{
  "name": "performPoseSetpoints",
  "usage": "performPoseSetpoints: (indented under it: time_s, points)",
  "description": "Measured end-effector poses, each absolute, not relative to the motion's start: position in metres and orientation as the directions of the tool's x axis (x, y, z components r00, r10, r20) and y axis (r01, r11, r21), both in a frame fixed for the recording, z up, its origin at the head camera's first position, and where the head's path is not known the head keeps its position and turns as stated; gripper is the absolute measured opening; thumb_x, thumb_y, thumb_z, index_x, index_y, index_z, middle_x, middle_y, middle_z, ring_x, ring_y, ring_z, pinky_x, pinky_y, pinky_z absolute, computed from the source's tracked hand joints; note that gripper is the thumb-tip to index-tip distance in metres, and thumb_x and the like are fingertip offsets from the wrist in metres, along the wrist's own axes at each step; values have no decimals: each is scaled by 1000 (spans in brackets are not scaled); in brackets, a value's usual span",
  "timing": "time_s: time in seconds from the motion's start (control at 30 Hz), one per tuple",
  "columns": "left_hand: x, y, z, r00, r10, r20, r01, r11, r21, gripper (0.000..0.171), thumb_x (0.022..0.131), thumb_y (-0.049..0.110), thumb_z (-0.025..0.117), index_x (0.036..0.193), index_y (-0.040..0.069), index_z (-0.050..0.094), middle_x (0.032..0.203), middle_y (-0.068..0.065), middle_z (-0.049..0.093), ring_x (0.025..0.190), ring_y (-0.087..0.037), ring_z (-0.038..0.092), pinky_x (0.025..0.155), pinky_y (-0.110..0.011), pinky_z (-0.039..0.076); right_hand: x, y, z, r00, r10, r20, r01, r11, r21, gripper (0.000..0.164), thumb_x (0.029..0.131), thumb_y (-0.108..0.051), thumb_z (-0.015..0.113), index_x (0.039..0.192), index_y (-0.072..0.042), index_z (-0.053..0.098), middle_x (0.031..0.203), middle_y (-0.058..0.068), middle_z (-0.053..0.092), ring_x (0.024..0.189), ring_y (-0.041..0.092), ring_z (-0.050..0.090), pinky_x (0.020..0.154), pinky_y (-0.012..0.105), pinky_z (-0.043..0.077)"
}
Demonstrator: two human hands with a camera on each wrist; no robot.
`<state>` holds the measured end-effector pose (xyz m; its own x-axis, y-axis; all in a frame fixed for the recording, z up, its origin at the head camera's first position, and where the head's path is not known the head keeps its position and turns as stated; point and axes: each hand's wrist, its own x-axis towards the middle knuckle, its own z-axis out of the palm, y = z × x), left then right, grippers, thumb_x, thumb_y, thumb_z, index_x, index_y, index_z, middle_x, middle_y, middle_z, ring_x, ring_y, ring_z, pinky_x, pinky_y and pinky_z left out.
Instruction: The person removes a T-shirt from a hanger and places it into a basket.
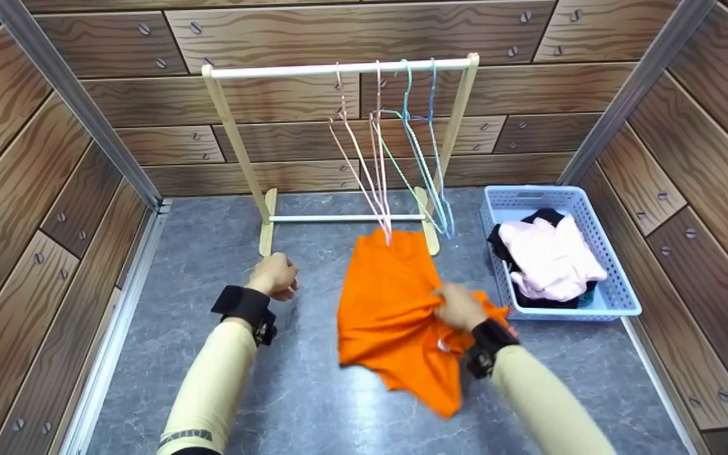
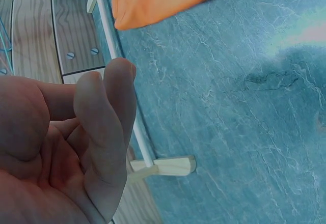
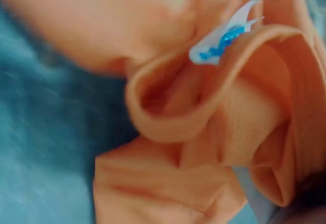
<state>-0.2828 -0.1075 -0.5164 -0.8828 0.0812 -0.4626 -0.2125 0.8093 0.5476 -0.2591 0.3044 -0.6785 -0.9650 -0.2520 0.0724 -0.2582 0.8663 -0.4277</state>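
Note:
An orange shirt [image 1: 389, 303] lies crumpled in front of the rack, its far edge beside the lower ends of the pink hangers. My right hand [image 1: 459, 306] grips a bunched fold on its right side. In the right wrist view, the shirt [image 3: 168, 183] shows a curved band and a white and blue label [image 3: 219, 43]; most of that hand is hidden. My left hand [image 1: 274, 276] is held left of the shirt, near the rack's left foot. Its fingers [image 2: 97, 117] are loosely bent in the left wrist view, with nothing between them.
A wooden clothes rack [image 1: 339, 71] stands at the back, with pink hangers [image 1: 373, 164] and blue-green hangers [image 1: 424, 158] on its bar. At the right, a light blue basket [image 1: 623, 303] holds a pink garment [image 1: 553, 259] over dark ones. Wood-patterned walls surround the grey floor [image 1: 212, 227].

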Motion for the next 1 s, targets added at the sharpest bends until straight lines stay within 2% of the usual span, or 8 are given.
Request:
performPoseSetpoints:
  time_s: [0.03, 0.17, 0.27, 0.47, 0.6, 0.7, 0.87, 1.0]
  points:
    - [-282, -108, -517, -882, 80, -465, -218, 804, 553, 29, 100, 18, 45, 106, -1, 66, 74, -5, 73, 46, -7, 62, 46, -23, 54, -242, 295, -633, -969, -235, -78, -167, 853, -495, 33, 77, -8, 69, 110, -3, 70, 109, 19, 68, 98, 37, 64, 86, 52, 51]
    - [-280, -109, -517, -879, 83, -470, -230, 790, 569, 30, 101, 20, 46, 109, -2, 66, 74, -5, 72, 48, -8, 63, 47, -24, 55, -228, 288, -546, -976, -203, 75, -215, 874, -435, 27, 74, -5, 65, 101, -4, 73, 98, 19, 66, 93, 41, 62, 80, 53, 50]
    - [-279, -111, -517, -880, 90, -467, -226, 785, 576, 30, 101, 21, 47, 105, -1, 67, 78, -7, 73, 49, -9, 64, 48, -25, 56, -230, 301, -519, -978, -160, 132, -203, 872, -445, 27, 73, 0, 62, 97, -3, 74, 93, 19, 64, 90, 41, 61, 79, 53, 48]
    - [-277, -117, -518, -878, 83, -471, -246, 766, 593, 30, 101, 25, 49, 98, 1, 67, 81, -9, 73, 50, -10, 65, 50, -25, 56, -244, 337, -475, -980, -15, 199, -123, 828, -547, 32, 75, 2, 55, 100, -1, 74, 101, 24, 66, 98, 41, 60, 84, 53, 46]
    - [-275, -118, -519, -874, 74, -480, -265, 755, 600, 29, 101, 24, 49, 99, 1, 68, 80, -9, 72, 49, -10, 63, 49, -26, 56, -250, 356, -435, -945, 79, 316, -112, 833, -542, 31, 75, 1, 56, 100, 0, 74, 97, 28, 66, 92, 44, 59, 78, 53, 45]
    - [-273, -118, -521, -870, 67, -488, -279, 749, 601, 29, 102, 22, 48, 107, 1, 67, 79, -8, 72, 50, -10, 63, 48, -26, 55, -256, 372, -403, -917, 149, 370, -70, 852, -519, 32, 74, -1, 56, 100, -2, 74, 99, 28, 67, 94, 46, 60, 76, 54, 43]
    - [-273, -119, -522, -870, 66, -489, -292, 729, 619, 30, 101, 20, 46, 108, 0, 67, 78, -9, 72, 50, -10, 64, 48, -26, 56, -267, 401, -353, -881, 283, 380, 70, 871, -487, 34, 78, -6, 53, 104, -8, 75, 106, 25, 69, 99, 46, 61, 70, 48, 39]
    - [-274, -121, -522, -872, 60, -486, -304, 712, 633, 30, 100, 18, 45, 103, 0, 69, 78, -9, 72, 50, -10, 64, 49, -26, 56, -269, 424, -321, -839, 431, 333, 236, 838, -491, 36, 84, -12, 50, 113, -15, 73, 120, 21, 65, 108, 48, 58, 72, 50, 37]
